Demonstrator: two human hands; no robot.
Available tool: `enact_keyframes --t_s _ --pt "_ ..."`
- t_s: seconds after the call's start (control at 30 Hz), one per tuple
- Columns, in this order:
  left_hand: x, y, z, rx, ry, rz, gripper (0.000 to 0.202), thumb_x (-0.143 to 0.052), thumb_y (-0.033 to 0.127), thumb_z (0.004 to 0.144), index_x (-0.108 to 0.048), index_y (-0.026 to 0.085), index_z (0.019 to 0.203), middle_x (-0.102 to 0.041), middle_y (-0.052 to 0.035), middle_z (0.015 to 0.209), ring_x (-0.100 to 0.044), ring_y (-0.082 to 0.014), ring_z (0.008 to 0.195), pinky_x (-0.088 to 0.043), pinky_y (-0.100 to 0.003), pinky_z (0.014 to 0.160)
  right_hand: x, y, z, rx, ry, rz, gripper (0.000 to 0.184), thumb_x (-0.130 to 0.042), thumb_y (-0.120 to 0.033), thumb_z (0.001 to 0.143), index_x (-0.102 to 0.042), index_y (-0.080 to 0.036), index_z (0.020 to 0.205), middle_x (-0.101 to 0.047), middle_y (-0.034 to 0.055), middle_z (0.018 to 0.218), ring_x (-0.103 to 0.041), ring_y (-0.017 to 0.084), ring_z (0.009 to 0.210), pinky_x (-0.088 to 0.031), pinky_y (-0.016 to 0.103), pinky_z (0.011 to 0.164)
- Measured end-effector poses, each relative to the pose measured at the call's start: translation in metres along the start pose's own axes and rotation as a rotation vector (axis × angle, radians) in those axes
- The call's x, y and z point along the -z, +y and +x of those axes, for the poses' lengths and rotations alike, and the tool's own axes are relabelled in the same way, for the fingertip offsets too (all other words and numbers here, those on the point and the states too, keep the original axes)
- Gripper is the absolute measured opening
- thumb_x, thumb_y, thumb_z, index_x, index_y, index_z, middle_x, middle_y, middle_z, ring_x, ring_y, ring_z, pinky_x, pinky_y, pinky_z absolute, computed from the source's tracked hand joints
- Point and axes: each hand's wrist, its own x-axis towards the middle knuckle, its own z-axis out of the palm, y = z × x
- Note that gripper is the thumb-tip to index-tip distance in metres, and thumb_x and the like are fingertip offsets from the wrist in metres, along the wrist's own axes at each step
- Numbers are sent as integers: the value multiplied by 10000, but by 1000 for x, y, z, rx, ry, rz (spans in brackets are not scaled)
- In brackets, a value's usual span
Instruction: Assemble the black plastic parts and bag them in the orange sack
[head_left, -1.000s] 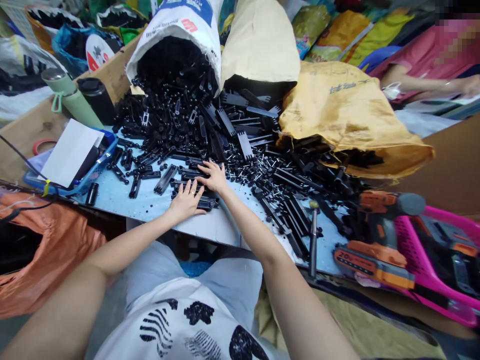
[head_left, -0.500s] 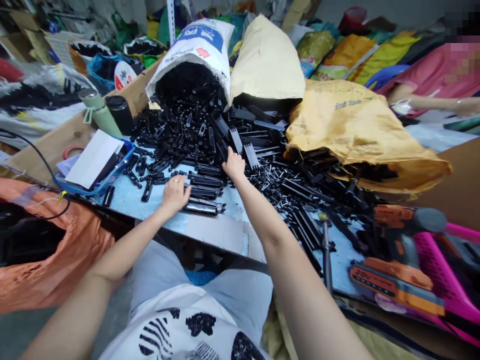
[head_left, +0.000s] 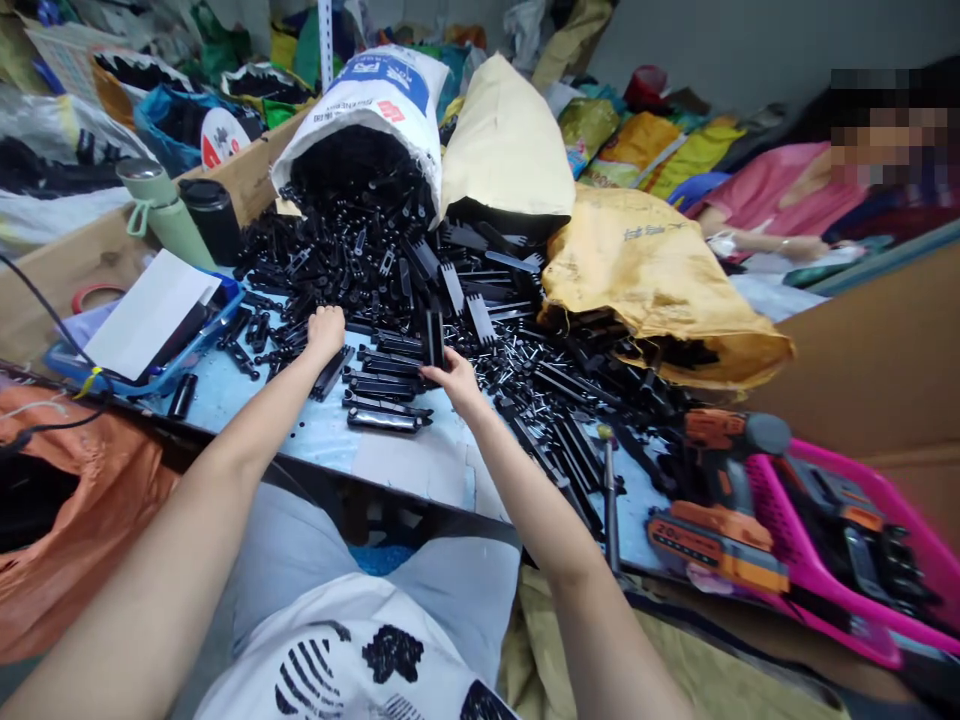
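My right hand [head_left: 457, 381] pinches a long black plastic part [head_left: 433, 338] between thumb and fingers and holds it upright above the bench. Beside it lies a row of black slotted assemblies [head_left: 382, 386], stacked side by side on the blue bench top. My left hand [head_left: 326, 330] is at the near edge of a heap of small black plastic links [head_left: 337, 255]. Its fingers are curled down, and whatever they hold is hidden. Several flat pronged black pieces [head_left: 480, 318] and many small metal pins [head_left: 517, 365] lie right of my right hand.
Open sacks, one white [head_left: 375, 105], one cream [head_left: 510, 140] and one yellow [head_left: 652, 280], stand behind the heap. An orange drill [head_left: 720, 510] and a hammer-like tool [head_left: 610, 500] lie at right by a pink basket [head_left: 787, 560]. A co-worker's arm [head_left: 772, 243] shows beyond.
My right hand has lifted a black part from the pile and drawn back nearer. My left hand has moved off the assembly row up to the heap. The view has shifted right.
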Motion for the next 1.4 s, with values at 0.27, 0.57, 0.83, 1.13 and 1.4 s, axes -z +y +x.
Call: enact_keyframes --t_s 0.27,0.57,0.83,1.13,1.4 --pt "28 22 -77 -253 29 -247 313 -495 248 882 -407 116 1152 -563 -115 1065 -568 -210 988 -451 -321 881 62 10 -131 166 -181 -903 370 -504 -285 825 -494 -176 1179 -583 107 1062 -545 230 917 -421 342 777" --pt "-2 83 -213 -403 -287 -519 405 -335 304 956 -434 161 1321 -599 -115 1108 -592 -213 991 -468 -346 868 26 25 -152 227 -249 -917 476 -351 -467 936 -478 -205 1313 -588 123 1110 -519 243 1039 -371 413 936" --pt "7 103 -219 -199 -210 -897 416 -459 329 914 -517 159 1289 -615 -70 1002 -600 -160 912 -463 -275 858 -7 0 -157 -209 -151 202 657 -391 -548 889 -265 -229 1450 -620 29 819 -560 131 573 -513 297 584" --pt "24 112 -226 -307 -119 -684 351 -476 319 906 -596 182 1205 -624 -79 978 -603 -172 878 -490 -293 816 23 3 -159 95 -205 -62 567 -485 -456 884 -396 -226 1395 -616 62 994 -508 77 553 -499 268 598" --pt "21 129 -229 -331 91 -780 340 -428 295 933 -582 169 1209 -605 -72 916 -592 -140 830 -495 -255 763 15 -7 -165 286 -125 -217 547 -449 -400 917 -340 -233 1426 -591 100 1142 -592 136 759 -521 320 742"
